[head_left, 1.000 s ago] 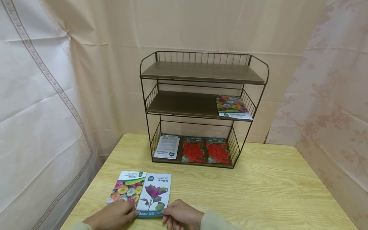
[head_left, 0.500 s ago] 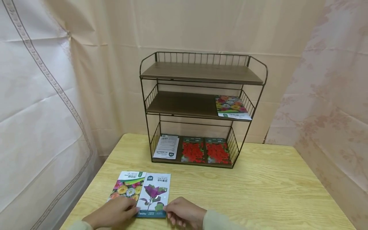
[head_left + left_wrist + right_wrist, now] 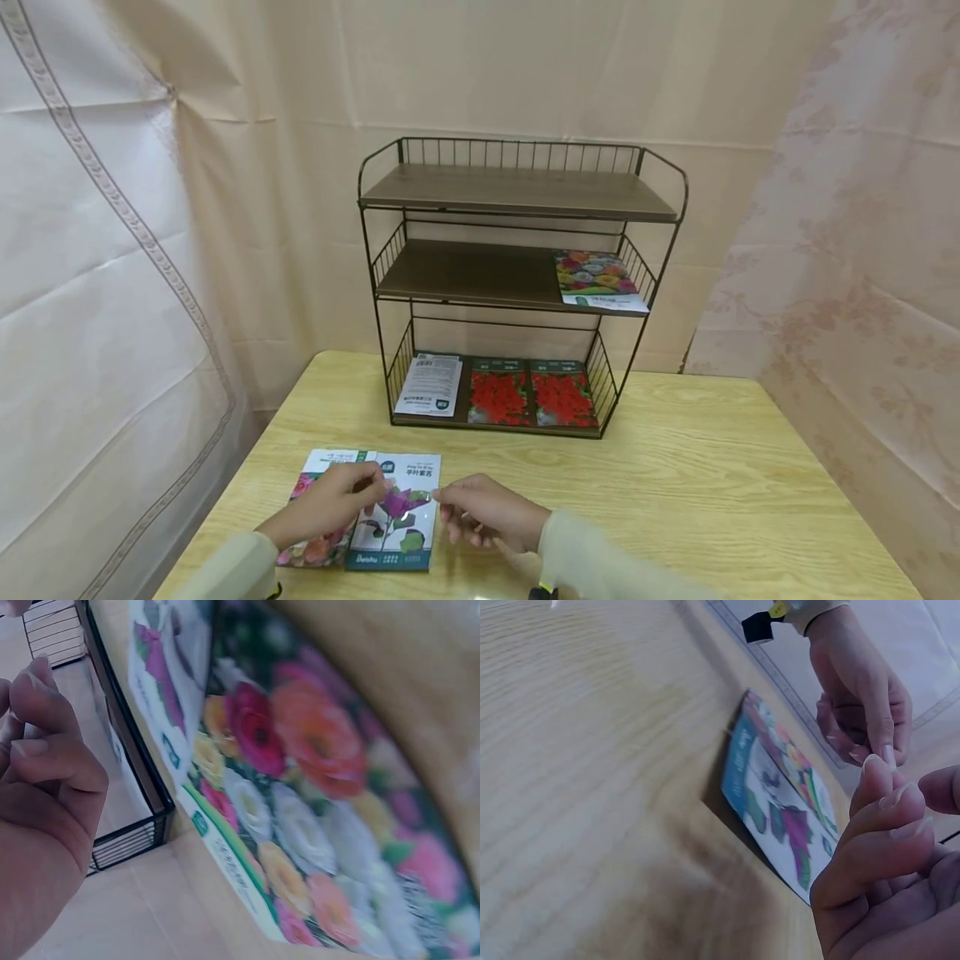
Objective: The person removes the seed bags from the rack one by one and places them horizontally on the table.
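Note:
Side by side near the table's front left lie two seed packets. One is a white packet with a purple leafy plant (image 3: pixel 386 546); the other shows many-coloured blooms (image 3: pixel 315 552), partly covered by my left hand. My left hand (image 3: pixel 333 498) hovers over where they meet, its fingers loosely curled with nothing visible in them. In the right wrist view, its thumb and forefinger come close together. At the right edge of the purple-plant packet, my right hand (image 3: pixel 491 510) is raised just above the table, fingers bent and apparently holding nothing.
A three-tier wire rack (image 3: pixel 517 208) stands at the table's back. Its middle shelf bears a colourful flower packet (image 3: pixel 600 275). On the bottom shelf lie a packet back side up (image 3: pixel 431 387) and two red-flower packets (image 3: pixel 498 396). Fabric curtains (image 3: pixel 112 292) surround the table (image 3: pixel 675 483).
My left hand has left the packets' lower edges, rising and moving away from me over them. My right hand has come off the purple-plant packet's lower corner and moved slightly up its right side.

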`<state>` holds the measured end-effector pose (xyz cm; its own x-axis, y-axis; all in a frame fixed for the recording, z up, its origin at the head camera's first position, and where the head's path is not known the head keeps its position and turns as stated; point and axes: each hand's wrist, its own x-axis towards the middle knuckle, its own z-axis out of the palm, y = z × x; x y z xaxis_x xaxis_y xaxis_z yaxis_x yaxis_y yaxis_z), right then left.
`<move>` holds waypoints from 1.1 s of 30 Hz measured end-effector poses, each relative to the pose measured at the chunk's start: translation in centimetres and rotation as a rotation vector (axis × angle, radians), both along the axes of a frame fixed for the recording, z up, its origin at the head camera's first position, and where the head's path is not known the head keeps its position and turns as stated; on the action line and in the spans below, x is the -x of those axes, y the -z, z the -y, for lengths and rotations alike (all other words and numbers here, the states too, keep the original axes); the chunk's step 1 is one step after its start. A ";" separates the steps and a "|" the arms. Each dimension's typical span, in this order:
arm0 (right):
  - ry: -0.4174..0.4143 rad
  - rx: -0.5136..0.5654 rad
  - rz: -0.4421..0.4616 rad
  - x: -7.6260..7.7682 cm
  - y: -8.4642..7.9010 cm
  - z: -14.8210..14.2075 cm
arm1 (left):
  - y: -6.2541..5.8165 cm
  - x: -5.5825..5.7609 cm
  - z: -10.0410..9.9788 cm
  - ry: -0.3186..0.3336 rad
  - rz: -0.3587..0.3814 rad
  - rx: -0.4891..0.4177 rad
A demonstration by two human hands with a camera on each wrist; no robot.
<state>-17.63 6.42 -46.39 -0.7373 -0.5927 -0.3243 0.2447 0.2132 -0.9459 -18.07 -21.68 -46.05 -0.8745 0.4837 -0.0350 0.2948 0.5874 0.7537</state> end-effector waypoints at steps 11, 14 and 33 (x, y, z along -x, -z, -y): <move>0.038 0.006 -0.028 1.7 -1.5 -1.1 | -1.1 1.2 -1.3 0.003 0.000 -0.048; 0.047 0.011 -0.048 2.1 -2.2 -1.6 | -1.4 1.5 -1.7 -0.028 -0.034 -0.047; 0.138 0.041 -0.122 5.5 -6.2 -3.9 | -4.0 3.5 -4.1 -0.145 -0.110 -0.177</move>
